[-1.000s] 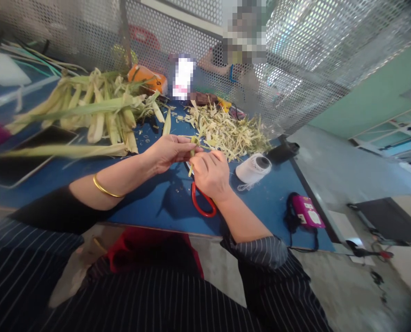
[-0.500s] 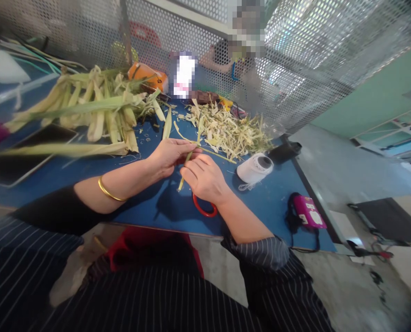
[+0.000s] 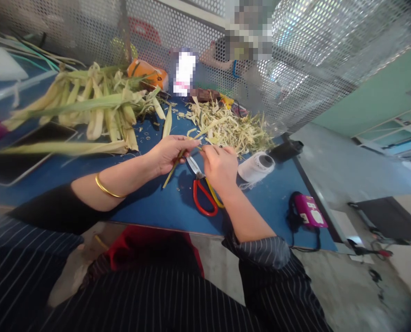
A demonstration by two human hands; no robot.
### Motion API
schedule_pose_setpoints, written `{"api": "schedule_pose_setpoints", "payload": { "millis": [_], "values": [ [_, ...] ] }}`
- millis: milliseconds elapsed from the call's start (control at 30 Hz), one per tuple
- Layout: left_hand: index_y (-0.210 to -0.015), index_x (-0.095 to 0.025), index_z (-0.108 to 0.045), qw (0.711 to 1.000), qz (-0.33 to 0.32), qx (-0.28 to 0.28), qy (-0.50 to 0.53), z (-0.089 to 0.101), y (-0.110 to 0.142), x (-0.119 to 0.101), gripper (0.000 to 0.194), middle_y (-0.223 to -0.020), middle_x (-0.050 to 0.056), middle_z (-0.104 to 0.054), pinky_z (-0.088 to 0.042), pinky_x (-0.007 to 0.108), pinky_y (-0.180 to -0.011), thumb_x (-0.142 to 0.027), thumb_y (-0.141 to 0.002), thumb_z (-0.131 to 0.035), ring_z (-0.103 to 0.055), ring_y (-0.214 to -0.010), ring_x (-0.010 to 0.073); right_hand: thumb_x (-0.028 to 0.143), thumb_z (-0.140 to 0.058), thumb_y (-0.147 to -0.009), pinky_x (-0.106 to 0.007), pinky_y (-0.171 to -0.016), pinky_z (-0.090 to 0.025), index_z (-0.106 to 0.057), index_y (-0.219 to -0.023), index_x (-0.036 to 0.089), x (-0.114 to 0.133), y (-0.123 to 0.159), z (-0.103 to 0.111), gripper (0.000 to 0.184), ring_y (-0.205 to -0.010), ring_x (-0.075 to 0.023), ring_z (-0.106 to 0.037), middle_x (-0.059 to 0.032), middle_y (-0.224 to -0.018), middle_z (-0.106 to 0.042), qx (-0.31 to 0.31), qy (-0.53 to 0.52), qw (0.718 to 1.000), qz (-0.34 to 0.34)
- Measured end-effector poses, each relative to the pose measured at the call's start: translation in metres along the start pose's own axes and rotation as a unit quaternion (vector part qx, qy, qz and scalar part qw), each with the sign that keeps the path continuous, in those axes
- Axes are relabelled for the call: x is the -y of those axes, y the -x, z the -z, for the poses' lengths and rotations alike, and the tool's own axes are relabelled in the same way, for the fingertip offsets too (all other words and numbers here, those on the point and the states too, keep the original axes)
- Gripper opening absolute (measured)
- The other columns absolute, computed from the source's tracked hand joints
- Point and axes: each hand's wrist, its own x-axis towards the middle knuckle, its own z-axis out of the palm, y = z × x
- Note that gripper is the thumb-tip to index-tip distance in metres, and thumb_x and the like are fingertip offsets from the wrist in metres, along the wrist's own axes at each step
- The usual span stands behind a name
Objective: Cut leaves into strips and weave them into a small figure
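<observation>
My left hand (image 3: pixel 173 154) pinched the green strip (image 3: pixel 172 171) between closed fingers; my right hand (image 3: pixel 221 168), fingers curled, adjoined it.

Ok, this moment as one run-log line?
left hand: pinching leaf strip | right hand: curled beside left fingertips, grip unclear | scissors: on table | thread spool: right of hands

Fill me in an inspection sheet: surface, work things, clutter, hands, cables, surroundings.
Surface: blue tabletop, small scraps scattered
Work things: thin green strip; scissors; white thread spool
Clutter: shredded leaf pile; long husks; magenta box
Hands: left hand pinches strip; right hand close by, fingertips unclear
Cables: black cable beside magenta box
Surroundings: perforated screen, person behind
</observation>
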Motion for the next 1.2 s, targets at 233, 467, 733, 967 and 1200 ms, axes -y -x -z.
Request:
{"api": "schedule_pose_setpoints", "payload": {
  "millis": [233, 467, 733, 967, 1200],
  "values": [
    [-0.062, -0.015, -0.055, 0.997, -0.051, -0.039, -0.051, 0.007, -0.009, 0.006, 0.024, -0.051, -0.005, -0.045, -0.009, 0.026, -0.04, -0.026, -0.075, -0.072, -0.025, -0.039, 0.0019, 0.029, -0.035, -0.098, -0.033, -0.069, -0.028, -0.06, -0.075, 0.018, 0.004, -0.001, 0.015, 0.035, -0.06, -0.0151, -0.052, -0.0029, -0.067, -0.064, 0.021, 0.016, 0.999, 0.027],
    [-0.062, -0.015, -0.058, 0.998, -0.033, -0.029, -0.043, 0.013, -0.013, -0.001, 0.023, -0.055, -0.003, -0.05, -0.009, 0.026, -0.041, -0.025, -0.073, -0.075, -0.024, -0.04, 0.0015, 0.029, -0.045, -0.093, -0.032, -0.068, -0.031, -0.062, -0.072, 0.019, -0.007, -0.005, 0.023, 0.029, -0.062, -0.0147, -0.051, -0.0019, -0.068, -0.063, 0.122, -0.125, 0.984, -0.041],
    [-0.07, -0.012, -0.067, 0.997, -0.009, 0.041, -0.068, 0.004, -0.003, 0.001, 0.031, -0.063, 0.005, -0.061, -0.011, 0.024, -0.038, -0.039, -0.083, -0.061, -0.032, -0.041, 0.0044, 0.054, -0.057, -0.081, -0.027, -0.066, -0.043, -0.066, -0.083, 0.021, -0.018, -0.007, 0.007, 0.034, -0.07, -0.0129, -0.054, -0.0013, -0.077, -0.061, 0.075, -0.533, 0.786, -0.303],
    [-0.069, -0.014, -0.068, 0.983, -0.055, 0.068, -0.163, -0.003, 0.004, 0.015, 0.03, -0.055, -0.001, -0.054, -0.013, 0.026, -0.042, -0.043, -0.073, -0.072, -0.025, -0.04, 0.0031, 0.034, -0.069, -0.07, -0.025, -0.06, -0.041, -0.058, -0.069, 0.018, -0.008, -0.006, -0.01, 0.019, -0.057, -0.0078, -0.046, 0.0029, -0.065, -0.056, 0.017, -0.636, 0.686, -0.355],
    [-0.06, -0.014, -0.062, 0.973, -0.087, 0.044, -0.208, -0.005, 0.004, 0.018, 0.027, -0.05, -0.003, -0.051, -0.017, 0.025, -0.044, -0.036, -0.066, -0.077, -0.029, -0.043, 0.004, 0.033, -0.074, -0.061, -0.024, -0.055, -0.044, -0.06, -0.065, 0.017, -0.006, -0.006, -0.023, 0.023, -0.051, -0.0071, -0.049, 0.0047, -0.058, -0.055, -0.009, -0.647, 0.626, -0.435]
  ]
}}
